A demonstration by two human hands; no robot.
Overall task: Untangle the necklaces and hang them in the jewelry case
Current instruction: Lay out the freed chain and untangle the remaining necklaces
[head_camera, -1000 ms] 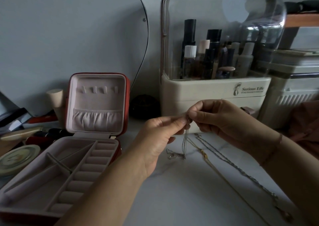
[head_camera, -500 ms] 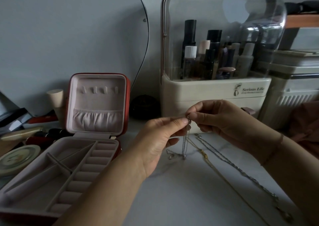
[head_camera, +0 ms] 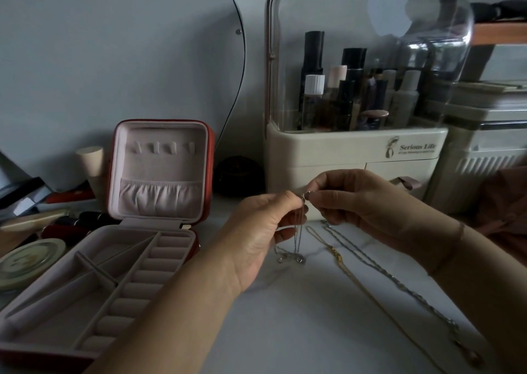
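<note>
Dangling thin silver chain necklace (head_camera: 298, 238), pinched at its top.
Gripped by left hand (head_camera: 263, 232) and right hand (head_camera: 352, 201), right of the open red jewellery case (head_camera: 210, 174); "Serious Life" is printed on the cream organiser (head_camera: 336, 151).

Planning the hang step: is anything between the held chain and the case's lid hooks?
Nothing visible does. The chain hangs right of the open jewelry case, whose lid hooks are bare and unblocked.
</note>
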